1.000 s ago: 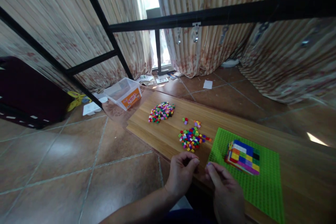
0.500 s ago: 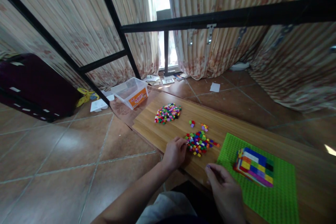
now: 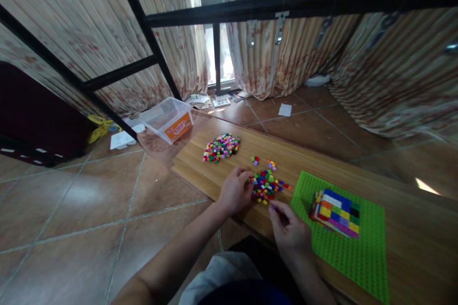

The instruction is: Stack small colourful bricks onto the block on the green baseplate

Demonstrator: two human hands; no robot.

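Observation:
My left hand point(image 3: 235, 192) rests at the left edge of a loose pile of small toy bricks point(image 3: 265, 185) in many colours. Its fingers are bent together at the bricks, and whatever lies between the tips is hidden. Just in front of the pile, my right hand point(image 3: 291, 229) pinches a tiny purple brick point(image 3: 272, 207) between thumb and forefinger. To the right lies a green baseplate point(image 3: 365, 262). A block built of coloured bricks point(image 3: 336, 212) stands on it, its top a patchwork of blue, white, yellow, orange and purple.
Another brick heap point(image 3: 222, 147) lies farther left on the wooden table point(image 3: 411, 228), and two small clusters sit behind the near pile. On the floor stand a clear plastic box point(image 3: 168, 119) and a dark suitcase point(image 3: 32, 114). A black metal frame point(image 3: 229, 9) crosses before the curtains.
My right hand has moved away from the baseplate side toward the near pile, still pinching. My left hand stays at the pile's left edge. The whole view has shifted slightly.

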